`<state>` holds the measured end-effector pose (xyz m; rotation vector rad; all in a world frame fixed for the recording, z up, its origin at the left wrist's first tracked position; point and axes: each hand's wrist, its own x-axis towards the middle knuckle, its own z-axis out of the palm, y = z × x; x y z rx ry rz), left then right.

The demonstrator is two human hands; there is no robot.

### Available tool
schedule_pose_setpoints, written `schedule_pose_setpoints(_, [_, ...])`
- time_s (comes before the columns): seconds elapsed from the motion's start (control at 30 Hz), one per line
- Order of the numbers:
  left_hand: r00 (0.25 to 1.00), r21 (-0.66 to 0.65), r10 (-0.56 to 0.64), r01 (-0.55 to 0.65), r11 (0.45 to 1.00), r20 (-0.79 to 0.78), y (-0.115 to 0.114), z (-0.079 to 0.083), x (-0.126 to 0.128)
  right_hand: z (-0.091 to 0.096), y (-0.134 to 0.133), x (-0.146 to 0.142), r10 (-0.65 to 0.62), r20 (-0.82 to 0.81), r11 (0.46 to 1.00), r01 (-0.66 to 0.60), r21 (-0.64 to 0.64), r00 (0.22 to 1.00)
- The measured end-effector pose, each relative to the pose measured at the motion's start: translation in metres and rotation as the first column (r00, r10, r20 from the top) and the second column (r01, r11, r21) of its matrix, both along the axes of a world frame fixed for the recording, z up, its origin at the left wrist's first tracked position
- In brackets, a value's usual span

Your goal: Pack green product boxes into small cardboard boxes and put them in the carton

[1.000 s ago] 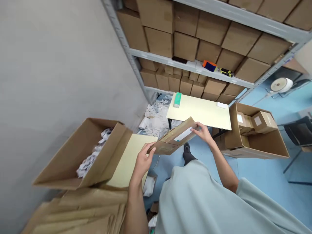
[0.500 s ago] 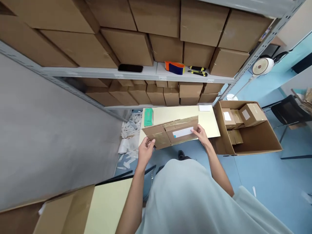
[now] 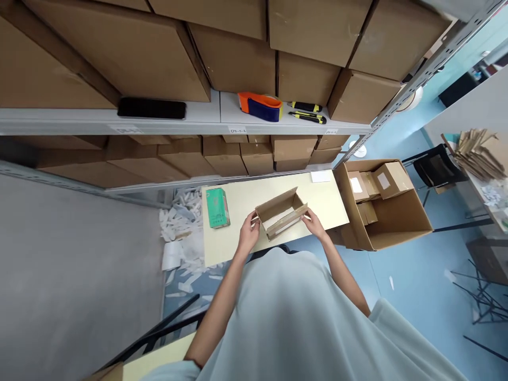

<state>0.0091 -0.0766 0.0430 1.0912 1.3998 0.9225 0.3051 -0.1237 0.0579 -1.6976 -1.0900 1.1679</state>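
Note:
A small cardboard box, unfolded into an open-sided shape, is held over the pale yellow table. My left hand grips its left end, with fingers closed on the edge. At the opposite end, my right hand pinches the near right corner. Part of a white label shows on the box's near side. To the left of the box lies a green box on the table, and a white slip of paper is near the table's far right corner.
Beside the table stands a large open carton with several small boxes inside. A shelf ahead holds rows of cartons, a black phone, an orange-and-blue tape dispenser and utility knives. Paper scraps cover the floor at left.
The cardboard box has gone from folded flat to opened out, held between both hands. The view has shifted, bringing the shelf and green box closer.

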Motion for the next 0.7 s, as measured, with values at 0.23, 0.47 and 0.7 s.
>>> schedule_pose_setpoints(0.23, [0.994, -0.122, 0.025, -0.012, 0.992, 0.109, -0.003, -0.008, -0.02, 0.027, 0.005, 0.0, -0.071, 0.121, 0.993, 0.082, -0.082, 0.99])
schedule_pose_setpoints(0.47, [0.991, -0.118, -0.082, 0.095, 0.988, 0.106, -0.011, 0.003, -0.013, 0.048, 0.018, -0.003, -0.036, 0.204, 0.991, 0.061, -0.118, 0.978])
schedule_pose_setpoints(0.7, [0.902, -0.034, -0.257, 0.262, 0.965, -0.346, -0.003, 0.036, 0.001, 0.048, 0.05, 0.009, 0.225, 0.184, 0.951, -0.174, -0.257, 0.957])
